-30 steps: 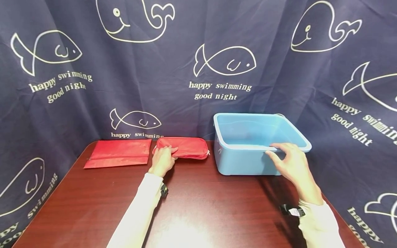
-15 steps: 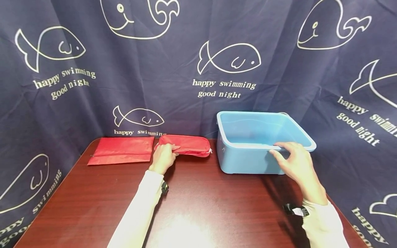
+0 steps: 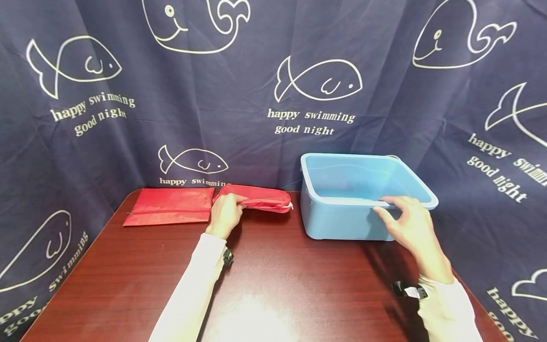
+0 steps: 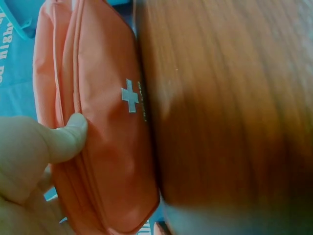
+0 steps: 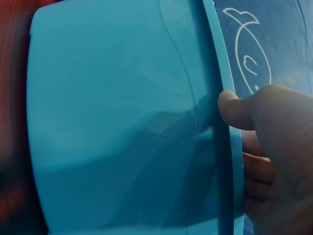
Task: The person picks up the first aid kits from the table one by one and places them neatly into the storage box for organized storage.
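A red zippered pouch (image 3: 267, 198) is pinched at its left end by the left hand (image 3: 225, 216). In the left wrist view the thumb presses the pouch (image 4: 112, 142) beside its zipper, fingers behind it, and a pale cross shows on its side. The right hand (image 3: 408, 228) grips the near rim of a light blue bin (image 3: 342, 221), thumb outside and fingers over the edge. The right wrist view shows the thumb against the rim of the bin (image 5: 107, 98). Inside the bin, the part that shows holds nothing.
A flat red zippered case (image 3: 171, 205) lies on the brown table (image 3: 273, 266), left of the left hand. A dark blue curtain (image 3: 239, 95) with white fish and whale drawings hangs behind the table and at both sides.
The left hand has tilted the pouch up, so its front edge stands higher and its top looks narrower. The right hand keeps its hold on the rim. The head view has shifted slightly.
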`<action>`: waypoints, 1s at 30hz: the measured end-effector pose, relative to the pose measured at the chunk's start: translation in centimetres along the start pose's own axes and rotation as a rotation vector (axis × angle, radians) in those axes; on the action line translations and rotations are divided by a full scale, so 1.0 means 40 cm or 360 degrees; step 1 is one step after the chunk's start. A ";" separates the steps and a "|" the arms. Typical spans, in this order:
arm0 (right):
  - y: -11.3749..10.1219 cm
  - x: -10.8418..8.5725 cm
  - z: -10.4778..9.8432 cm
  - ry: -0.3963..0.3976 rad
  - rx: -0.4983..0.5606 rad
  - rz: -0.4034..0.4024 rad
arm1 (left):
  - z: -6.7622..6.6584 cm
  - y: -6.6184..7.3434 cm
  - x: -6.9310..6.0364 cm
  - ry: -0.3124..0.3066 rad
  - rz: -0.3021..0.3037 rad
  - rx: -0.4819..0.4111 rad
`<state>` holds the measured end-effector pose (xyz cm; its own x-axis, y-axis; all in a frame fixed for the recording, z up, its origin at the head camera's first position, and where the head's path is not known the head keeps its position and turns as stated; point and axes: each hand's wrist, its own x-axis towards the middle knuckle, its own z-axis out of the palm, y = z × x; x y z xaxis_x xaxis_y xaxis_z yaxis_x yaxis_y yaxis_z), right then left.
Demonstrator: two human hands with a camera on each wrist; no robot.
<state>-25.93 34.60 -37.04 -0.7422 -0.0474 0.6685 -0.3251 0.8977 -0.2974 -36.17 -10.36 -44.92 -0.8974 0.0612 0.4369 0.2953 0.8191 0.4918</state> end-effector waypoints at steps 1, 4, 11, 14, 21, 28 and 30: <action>0.000 0.000 0.001 0.0000 0.0002 -0.0002 | -0.002 0.000 0.001 0.0012 0.0003 -0.0005; 0.000 0.001 0.003 0.0006 0.0006 -0.0016 | -0.007 -0.001 0.002 0.0041 0.0022 -0.0020; 0.000 0.005 0.005 0.0027 0.0015 -0.0033 | -0.022 -0.002 0.012 0.0100 0.0039 -0.0031; -0.001 0.007 0.002 0.0028 0.0016 -0.0035 | -0.033 0.004 0.015 0.0164 0.0036 -0.0019; 0.001 0.007 -0.002 0.0015 0.0005 -0.0010 | -0.060 0.031 0.019 0.0255 0.0007 -0.0030; 0.003 0.003 0.001 0.0001 0.0006 -0.0007 | -0.085 0.046 0.015 0.0320 -0.0069 -0.0060; 0.002 0.001 0.002 0.0001 0.0011 -0.0009 | -0.094 0.050 0.012 0.0343 -0.0088 -0.0068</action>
<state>-26.03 34.62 -37.08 -0.7398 -0.0524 0.6708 -0.3336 0.8944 -0.2981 -34.77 -10.83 -40.90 -0.8232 -0.1102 0.5569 0.2651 0.7928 0.5488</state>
